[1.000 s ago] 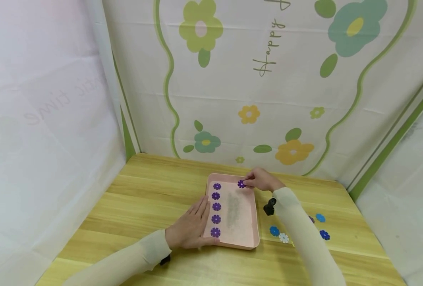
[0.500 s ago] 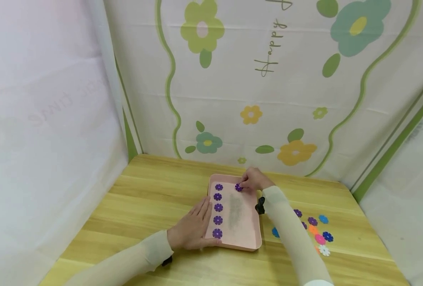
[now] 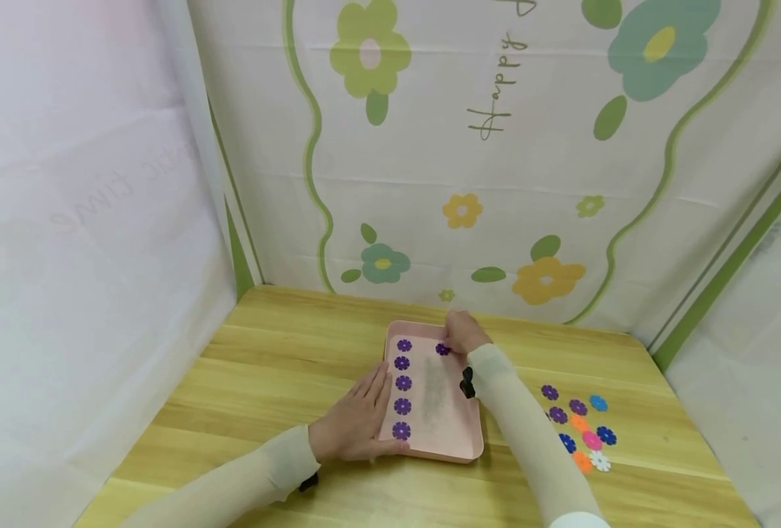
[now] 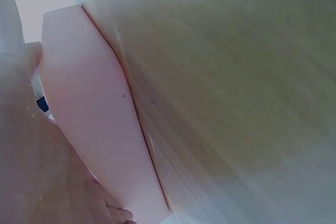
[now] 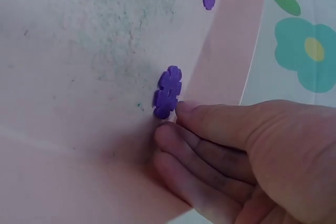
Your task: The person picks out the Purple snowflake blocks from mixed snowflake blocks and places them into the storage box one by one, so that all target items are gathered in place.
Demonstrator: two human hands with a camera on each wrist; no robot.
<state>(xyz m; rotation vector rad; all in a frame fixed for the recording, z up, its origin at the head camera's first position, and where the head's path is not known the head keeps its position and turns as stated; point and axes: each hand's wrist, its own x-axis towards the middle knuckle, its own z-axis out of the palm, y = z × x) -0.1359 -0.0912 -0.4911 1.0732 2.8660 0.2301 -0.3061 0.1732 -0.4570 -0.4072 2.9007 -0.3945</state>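
A pink tray (image 3: pixel 438 447) lies on the table, with several purple snowflake discs (image 3: pixel 402 406) in a column along its left side. At the tray's far right corner my right hand (image 3: pixel 466 334) has thumb and fingertips at the edge of another purple snowflake disc (image 5: pixel 168 93), which rests on the tray floor in the right wrist view. My left hand (image 3: pixel 353 418) lies along the tray's left wall with straight fingers, its thumb over the near left corner. In the left wrist view, that hand (image 4: pixel 47 150) is against the pink tray wall (image 4: pixel 94 87).
Loose snowflake discs lie on the table right of the tray, among them a pink disc (image 3: pixel 591 441), a white disc (image 3: pixel 600 460) and a light blue disc (image 3: pixel 598 402). Behind the wooden table (image 3: pixel 284 323) hangs a flower-printed cloth (image 3: pixel 416 154).
My right hand has moved left and slightly down with the purple snowflake disc, from over the tray's far right edge into its corner. The left hand stays at the tray's left side.
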